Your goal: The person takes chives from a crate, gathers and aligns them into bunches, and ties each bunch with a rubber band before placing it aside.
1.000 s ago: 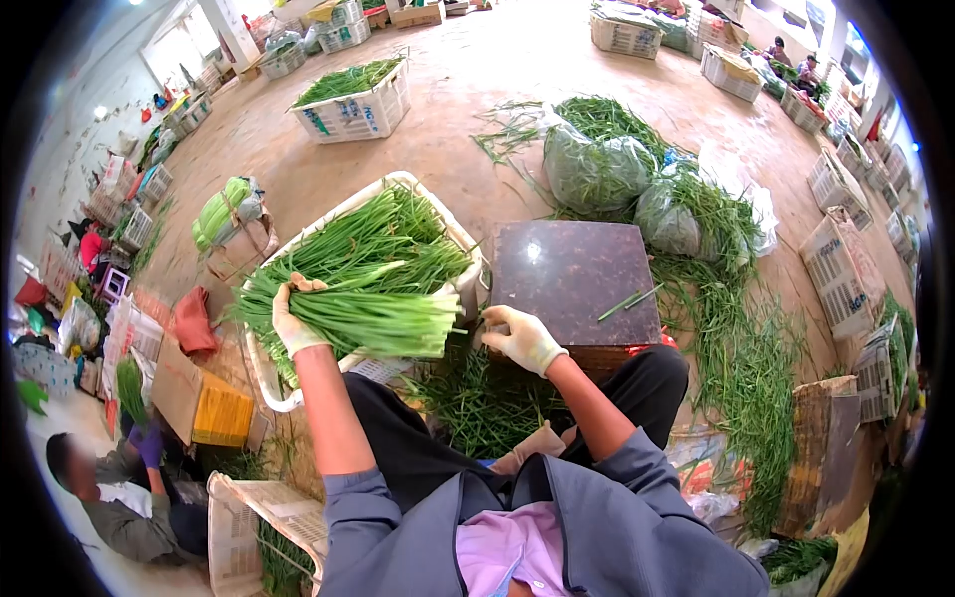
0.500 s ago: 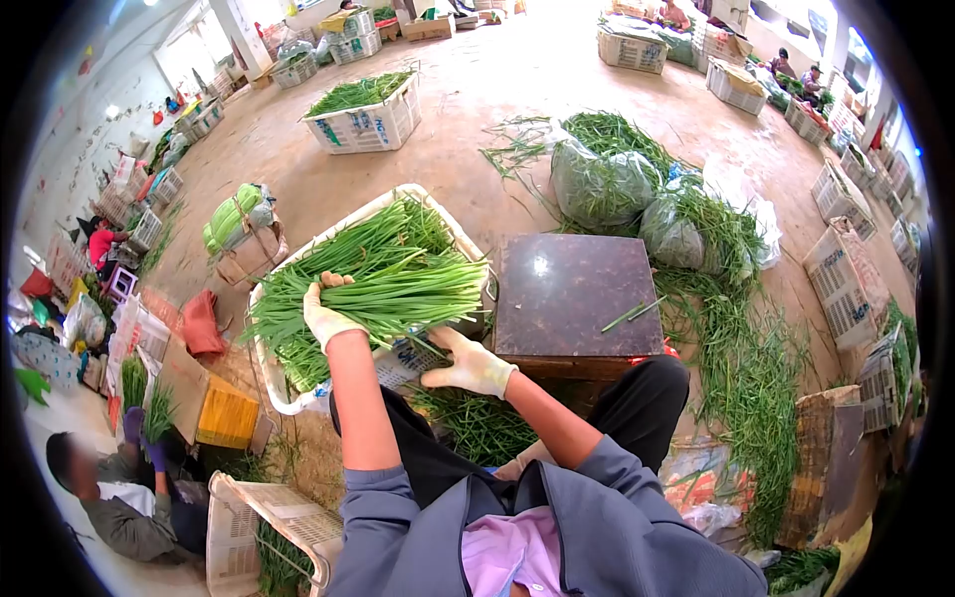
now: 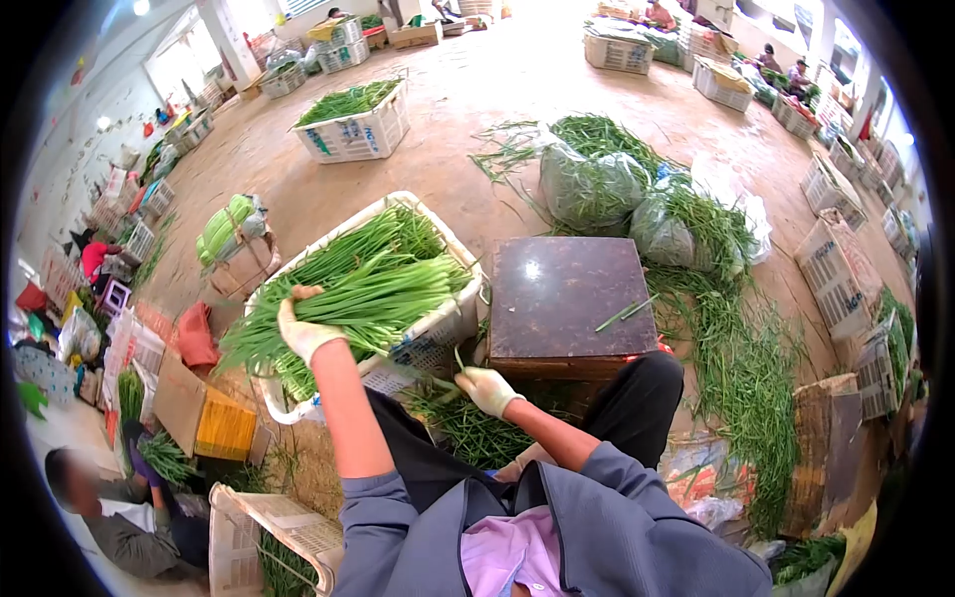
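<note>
A thick bunch of garlic chives (image 3: 398, 295) lies across the top of a white plastic basket (image 3: 272, 396) that is filled with more chives. My left hand (image 3: 306, 330), in a pale glove, is wrapped round the bunch at its leafy side, thumb on top. Low at the basket's near right corner, my right hand (image 3: 487, 390), gloved too, is closed with fingers pinched. Thin pale green chive stalks stick out from its fingertips, pointing up and left. Below it, loose chives (image 3: 476, 433) lie on the floor between my knees.
Right of the basket stands a low dark-topped table (image 3: 567, 298) with a few loose blades. Beyond it are plastic bags (image 3: 587, 189) of chives, with scattered leaves (image 3: 746, 398) on the floor. A co-worker (image 3: 119, 517) sits at lower left beside a tipped basket (image 3: 239, 537).
My right hand has moved from the bunch's stem end down and right, its fingers closing on thin stalks. My left hand has shifted slightly left with the bunch.
</note>
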